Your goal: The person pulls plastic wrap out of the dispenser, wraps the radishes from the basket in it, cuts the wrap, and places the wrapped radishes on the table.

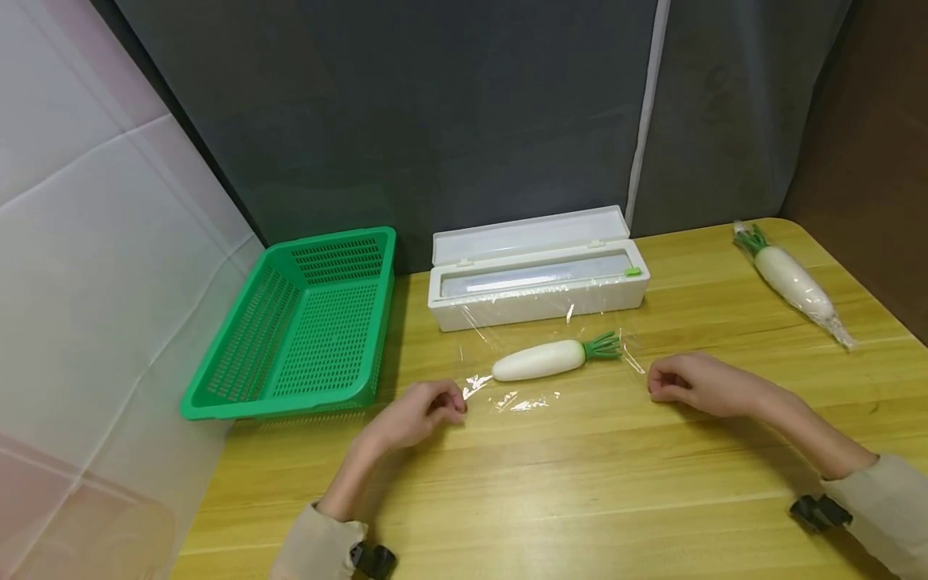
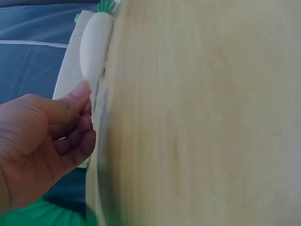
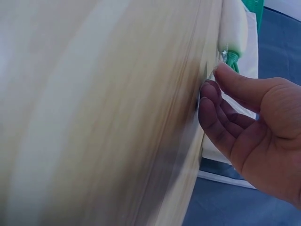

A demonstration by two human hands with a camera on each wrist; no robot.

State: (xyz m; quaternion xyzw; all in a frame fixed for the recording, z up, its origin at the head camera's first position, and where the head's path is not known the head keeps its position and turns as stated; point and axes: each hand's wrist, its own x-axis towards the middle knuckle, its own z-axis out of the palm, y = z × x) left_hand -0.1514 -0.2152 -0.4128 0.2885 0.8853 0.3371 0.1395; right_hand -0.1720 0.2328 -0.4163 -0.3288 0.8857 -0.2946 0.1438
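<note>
A white radish (image 1: 540,360) with cut green stems lies on a thin sheet of clear cling film (image 1: 525,403), whose wrinkles catch the light. At the film's left edge, my left hand (image 1: 420,413) pinches it between thumb and curled fingers. Opposite, my right hand (image 1: 706,384) pinches the film's right edge just beyond the stems. The left wrist view has the radish (image 2: 95,47) past the left thumb tip. In the right wrist view, the green stems (image 3: 232,60) show above the right thumb, and the film between the fingertips is barely visible.
Behind the radish stands a white cling film box (image 1: 536,298), lid up, with a green slider (image 1: 633,271) at its right end. A green plastic basket (image 1: 373,354) is at the left. Another radish (image 1: 793,282), wrapped in film, lies at the right on the wooden table (image 1: 551,499).
</note>
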